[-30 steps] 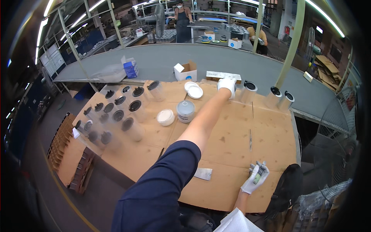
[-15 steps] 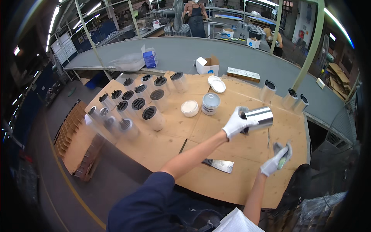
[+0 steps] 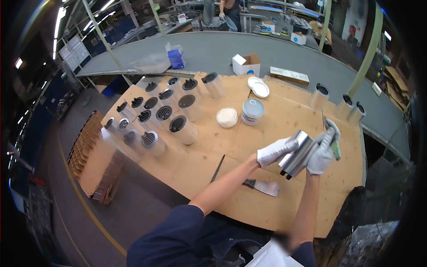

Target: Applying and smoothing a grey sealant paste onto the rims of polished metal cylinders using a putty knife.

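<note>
Over the right part of the cardboard-covered table, my gloved left hand (image 3: 278, 151) is closed around a shiny metal cylinder (image 3: 295, 159), held tilted with a black-tabbed end downward. My gloved right hand (image 3: 321, 158) is at the cylinder's right side, blurred, holding a small green pad (image 3: 336, 150); the fingers hide most of the pad. Below my left hand lies a scraper (image 3: 267, 188) with a wide metal blade. Left of it is a thin dark tool (image 3: 218, 167). A grey-lidded tub (image 3: 253, 112) and an open tub of pale paste (image 3: 227, 117) stand farther back.
Several cylinders with black slotted tops (image 3: 183, 130) stand at the table's left; more cylinders (image 3: 319, 96) are at the far right. White lids (image 3: 259, 88) lie behind the tubs. Beyond runs a grey conveyor (image 3: 213, 51) with an open carton (image 3: 247, 65). A person (image 3: 231, 13) stands past it.
My right hand has moved up and left to the metal cylinder. The cylinder has tilted from nearly level to steeply slanted, and my left hand has come slightly nearer. The view has shifted a little.
</note>
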The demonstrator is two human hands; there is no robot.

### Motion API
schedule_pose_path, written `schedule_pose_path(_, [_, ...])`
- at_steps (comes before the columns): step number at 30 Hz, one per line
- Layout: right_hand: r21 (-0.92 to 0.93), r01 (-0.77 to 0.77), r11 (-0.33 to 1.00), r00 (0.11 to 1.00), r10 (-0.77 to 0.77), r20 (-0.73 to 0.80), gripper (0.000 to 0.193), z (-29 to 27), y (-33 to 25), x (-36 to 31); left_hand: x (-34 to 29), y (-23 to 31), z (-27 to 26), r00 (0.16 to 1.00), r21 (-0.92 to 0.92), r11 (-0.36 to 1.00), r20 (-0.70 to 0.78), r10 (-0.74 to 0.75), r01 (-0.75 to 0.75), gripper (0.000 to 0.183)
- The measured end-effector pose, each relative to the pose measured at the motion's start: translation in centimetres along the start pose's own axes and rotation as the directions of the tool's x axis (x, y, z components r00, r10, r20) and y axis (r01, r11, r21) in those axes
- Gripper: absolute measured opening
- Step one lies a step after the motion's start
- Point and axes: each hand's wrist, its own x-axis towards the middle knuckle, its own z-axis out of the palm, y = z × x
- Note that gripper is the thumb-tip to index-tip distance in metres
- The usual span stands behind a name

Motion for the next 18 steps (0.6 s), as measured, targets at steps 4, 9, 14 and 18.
schedule_pose_path(4, [-0.026, -0.118, 0.993, 0.977, 0.121, 0.175, 0.028, 0.7, 0.3, 0.2, 0.6, 0.2, 0.2, 0.993, -0.267, 0.963, -0.118, 0.013, -0.044, 0.052])
schedule_pose_path(9, [0.231, -0.153, 0.961, 0.976, 0.110, 0.186, 0.030, -1.0, 3.5, -0.7, 0.8, -1.1, -1.2, 0.981, -0.361, 0.932, -0.188, -0.043, -0.028, 0.054])
schedule_pose_path(14, [0.144, -0.130, 0.981, 0.977, 0.102, 0.189, 0.029, -2.5, 5.0, -2.9, 2.5, -2.4, -1.0, 0.971, -0.296, 0.952, -0.239, 0.007, -0.080, 0.048])
schedule_pose_path(18, [0.111, -0.171, 0.979, 0.960, 0.141, 0.242, 0.024, -2.4, 5.9, -3.8, 2.0, -2.4, -1.0, 0.931, -0.200, 0.974, -0.365, 0.030, -0.110, 0.048])
